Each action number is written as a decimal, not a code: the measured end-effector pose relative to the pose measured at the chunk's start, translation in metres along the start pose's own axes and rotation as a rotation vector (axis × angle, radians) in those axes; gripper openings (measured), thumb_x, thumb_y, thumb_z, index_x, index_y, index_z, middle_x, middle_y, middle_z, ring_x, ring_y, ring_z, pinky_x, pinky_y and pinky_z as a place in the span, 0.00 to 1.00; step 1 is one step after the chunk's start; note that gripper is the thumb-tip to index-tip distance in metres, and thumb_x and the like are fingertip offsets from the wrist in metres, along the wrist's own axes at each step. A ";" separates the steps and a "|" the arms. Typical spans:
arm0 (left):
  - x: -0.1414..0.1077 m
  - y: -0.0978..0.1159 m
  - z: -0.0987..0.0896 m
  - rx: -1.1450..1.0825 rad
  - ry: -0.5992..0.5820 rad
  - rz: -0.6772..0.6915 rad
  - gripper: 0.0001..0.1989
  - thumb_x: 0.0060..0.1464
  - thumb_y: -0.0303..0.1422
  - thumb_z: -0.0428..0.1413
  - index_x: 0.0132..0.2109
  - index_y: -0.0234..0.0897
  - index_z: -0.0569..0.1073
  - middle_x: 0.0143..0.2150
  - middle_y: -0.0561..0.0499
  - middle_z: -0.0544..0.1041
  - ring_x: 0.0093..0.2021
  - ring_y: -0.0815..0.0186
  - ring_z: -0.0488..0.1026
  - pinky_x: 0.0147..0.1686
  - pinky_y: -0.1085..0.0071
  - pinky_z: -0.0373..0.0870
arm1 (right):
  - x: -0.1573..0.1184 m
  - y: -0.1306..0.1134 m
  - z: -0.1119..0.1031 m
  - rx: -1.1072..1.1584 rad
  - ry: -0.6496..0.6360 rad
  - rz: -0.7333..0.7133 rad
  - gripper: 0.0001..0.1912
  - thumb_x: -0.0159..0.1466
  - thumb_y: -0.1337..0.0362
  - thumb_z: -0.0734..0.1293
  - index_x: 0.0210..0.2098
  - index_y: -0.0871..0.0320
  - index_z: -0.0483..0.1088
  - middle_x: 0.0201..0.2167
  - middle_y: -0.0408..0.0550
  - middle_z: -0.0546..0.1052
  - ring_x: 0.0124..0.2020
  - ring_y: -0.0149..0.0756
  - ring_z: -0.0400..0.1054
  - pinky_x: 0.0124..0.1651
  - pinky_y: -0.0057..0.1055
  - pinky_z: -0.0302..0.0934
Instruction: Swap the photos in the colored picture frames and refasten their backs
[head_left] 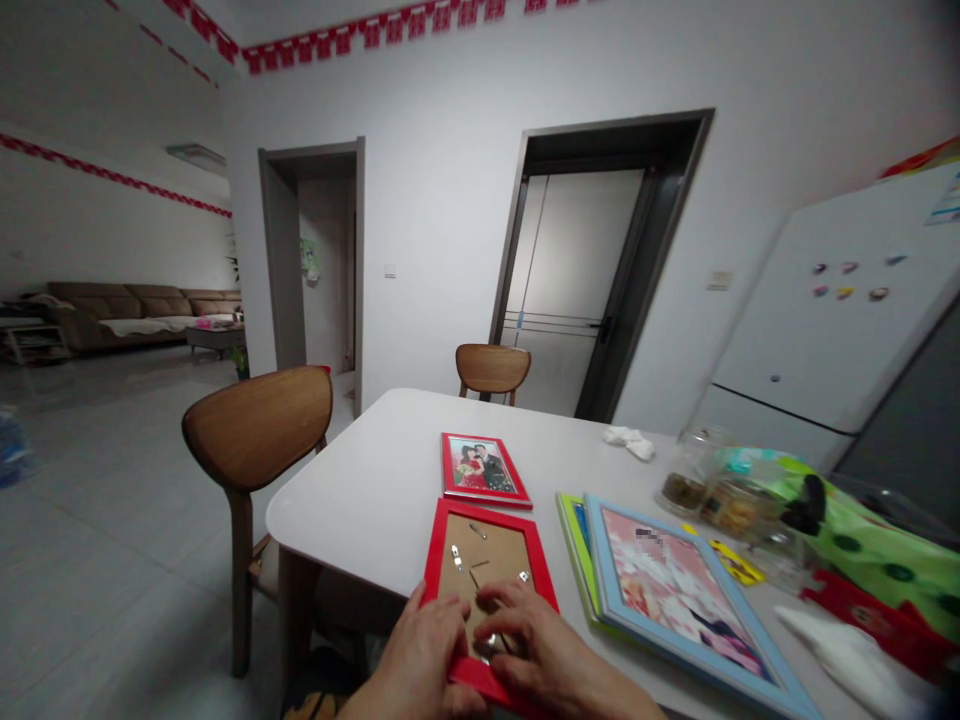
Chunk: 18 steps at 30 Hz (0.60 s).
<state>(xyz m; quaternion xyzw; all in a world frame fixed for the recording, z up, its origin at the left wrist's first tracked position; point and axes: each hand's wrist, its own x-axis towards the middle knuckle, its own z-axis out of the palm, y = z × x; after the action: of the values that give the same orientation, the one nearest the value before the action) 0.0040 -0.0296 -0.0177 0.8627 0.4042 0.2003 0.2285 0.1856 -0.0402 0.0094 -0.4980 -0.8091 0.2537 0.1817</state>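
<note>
A red photo frame (480, 570) lies face down on the white table (352, 490), its brown backing board showing several small metal clips. My left hand (420, 650) holds the frame's lower left side. My right hand (540, 650) has its fingers on the backing board, by a metal clip, and covers the lower part. Farther up the table lies a smaller red frame (484, 470) with a photo of two people, face up. To the right, a light blue frame (675, 600) rests on a green frame (576, 530).
Two wooden chairs (255, 430) (491, 368) stand at the table. Glass jars (694, 470), a white cloth (628, 442), a green patterned bag (855, 520) and a red packet (877, 630) crowd the right side. A white refrigerator (825, 300) stands beyond them.
</note>
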 end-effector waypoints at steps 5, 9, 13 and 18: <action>0.001 0.006 -0.003 -0.025 0.009 0.017 0.20 0.30 0.34 0.65 0.36 0.37 0.71 0.45 0.50 0.71 0.46 0.61 0.66 0.55 0.63 0.45 | 0.008 -0.003 0.007 -0.047 0.056 -0.035 0.10 0.49 0.69 0.62 0.27 0.51 0.73 0.40 0.43 0.69 0.45 0.34 0.58 0.48 0.30 0.49; 0.003 0.003 -0.001 -0.022 0.023 0.028 0.27 0.30 0.35 0.65 0.42 0.39 0.69 0.42 0.51 0.73 0.45 0.60 0.66 0.55 0.62 0.46 | 0.013 -0.003 0.012 -0.086 0.096 -0.029 0.09 0.49 0.69 0.62 0.27 0.52 0.72 0.37 0.43 0.70 0.43 0.33 0.59 0.46 0.29 0.51; 0.002 -0.002 0.003 0.000 0.010 0.023 0.35 0.30 0.37 0.65 0.49 0.37 0.65 0.48 0.46 0.70 0.49 0.59 0.64 0.56 0.60 0.44 | 0.010 0.001 0.016 -0.122 0.227 0.070 0.12 0.52 0.65 0.61 0.35 0.55 0.70 0.47 0.49 0.66 0.47 0.36 0.58 0.49 0.30 0.50; 0.002 -0.004 0.008 -0.004 0.026 0.006 0.31 0.29 0.37 0.65 0.45 0.36 0.67 0.50 0.43 0.68 0.51 0.57 0.62 0.56 0.57 0.42 | 0.003 0.010 0.016 -0.269 0.319 0.238 0.19 0.51 0.60 0.61 0.42 0.56 0.68 0.44 0.53 0.68 0.45 0.42 0.60 0.47 0.35 0.52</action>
<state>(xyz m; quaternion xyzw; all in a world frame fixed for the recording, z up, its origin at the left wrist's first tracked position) 0.0066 -0.0278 -0.0258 0.8608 0.4040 0.2132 0.2243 0.1827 -0.0380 -0.0091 -0.6432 -0.7324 0.0814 0.2082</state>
